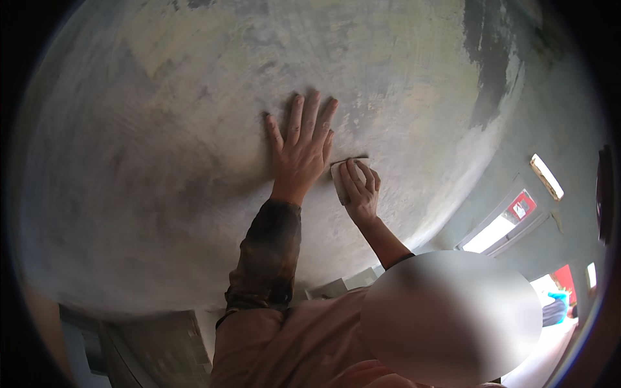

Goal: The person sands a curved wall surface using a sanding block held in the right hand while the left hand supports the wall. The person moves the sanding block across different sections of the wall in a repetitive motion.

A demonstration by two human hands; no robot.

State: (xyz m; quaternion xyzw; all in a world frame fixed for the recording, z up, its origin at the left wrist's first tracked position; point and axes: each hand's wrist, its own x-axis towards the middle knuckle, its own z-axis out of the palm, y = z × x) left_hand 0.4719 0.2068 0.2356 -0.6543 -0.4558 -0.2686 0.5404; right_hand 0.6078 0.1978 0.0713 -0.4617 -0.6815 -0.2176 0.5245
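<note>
A broad wall-like surface (194, 160), patchy grey, white and yellowish, fills most of the view and looks bowed in the fisheye picture. My left hand (302, 136) lies flat against it, palm down with fingers spread, holding nothing; a dark patterned sleeve covers that forearm. Just right of it and slightly lower, my right hand (361, 189) grips a thin pale pad or folded sheet (339, 182) and presses it to the same surface. The pad's exact material cannot be told. The two hands are apart. Some of the pad is hidden under my fingers.
Dark grey patches (487, 63) mark the surface at upper right. Bright openings (490, 234) and a red panel (522, 205) show at right. A blurred oval covers part of the lower right. Box-like panels (155, 344) stand at lower left, beside my pinkish garment (301, 339).
</note>
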